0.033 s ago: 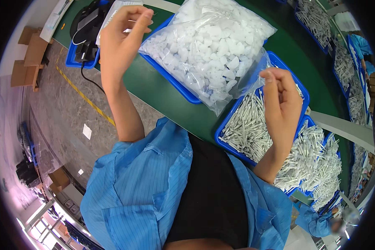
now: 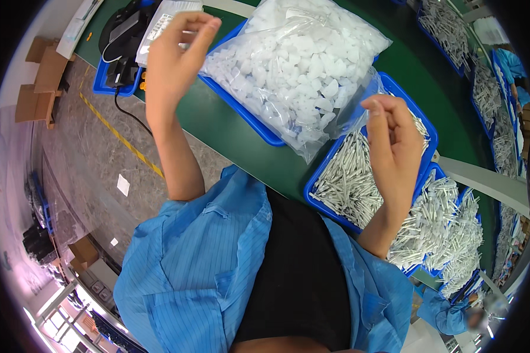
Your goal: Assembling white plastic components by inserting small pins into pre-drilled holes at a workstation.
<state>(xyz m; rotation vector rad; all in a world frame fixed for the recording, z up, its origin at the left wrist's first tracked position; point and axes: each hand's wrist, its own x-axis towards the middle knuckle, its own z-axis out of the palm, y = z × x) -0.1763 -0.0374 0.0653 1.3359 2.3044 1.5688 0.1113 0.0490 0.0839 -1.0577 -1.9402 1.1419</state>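
Observation:
My left hand (image 2: 179, 65) is raised over the table's left part, beside a white box (image 2: 157, 29). Its thumb and fingertips are pinched together; whatever is between them is too small to make out. My right hand (image 2: 397, 132) hovers above a blue tray (image 2: 312, 191) of thin white stick-like parts (image 2: 350, 176). Its fingers are curled and the thumb meets the index finger by the edge of a clear plastic bag (image 2: 362, 115); I cannot tell whether they grip anything. The bag, full of small white translucent pieces (image 2: 312, 70), lies on another blue tray (image 2: 241, 112).
More blue trays heaped with white parts (image 2: 436, 223) stand at the right. A grey metal bar (image 2: 483, 179) crosses there. At the far left a small blue bin (image 2: 100, 82) holds black devices with a cable. Co-workers in blue (image 2: 444, 312) are at the right edge.
My left hand has shifted slightly right and down, showing more of the white box. My right hand has moved a little left. The bag and trays look the same.

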